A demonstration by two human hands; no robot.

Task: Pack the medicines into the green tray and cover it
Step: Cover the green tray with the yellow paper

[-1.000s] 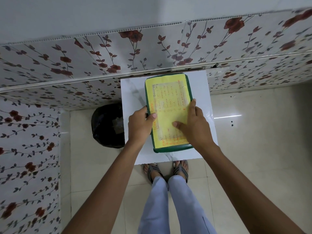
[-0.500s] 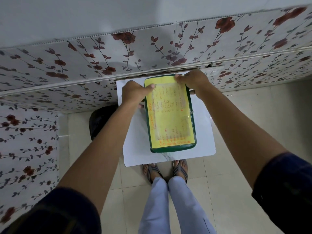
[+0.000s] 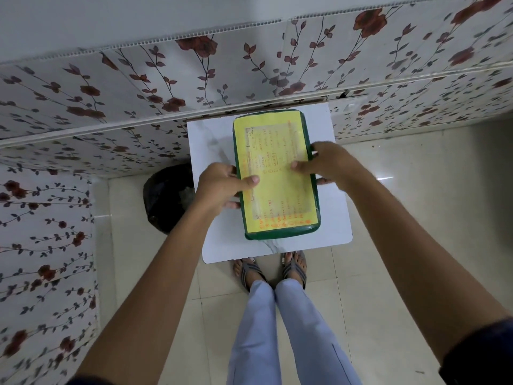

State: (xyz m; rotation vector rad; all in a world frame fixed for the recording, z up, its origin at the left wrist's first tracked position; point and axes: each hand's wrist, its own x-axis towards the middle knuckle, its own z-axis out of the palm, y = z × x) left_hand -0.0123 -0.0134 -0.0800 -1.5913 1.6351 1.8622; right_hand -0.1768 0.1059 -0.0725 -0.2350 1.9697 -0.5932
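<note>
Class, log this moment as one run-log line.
stage: covering | green tray: lid on, on white table | left hand, right hand: gripping tray sides

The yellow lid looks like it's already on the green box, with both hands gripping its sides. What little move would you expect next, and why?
Probably a light downward squeeze by both hands, then letting go. The yellow lid already lies flat across the green tray, hiding what is inside. The left hand and right hand clasp the long sides, thumbs on top. Whether the lid has fully seated cannot be told.
</note>
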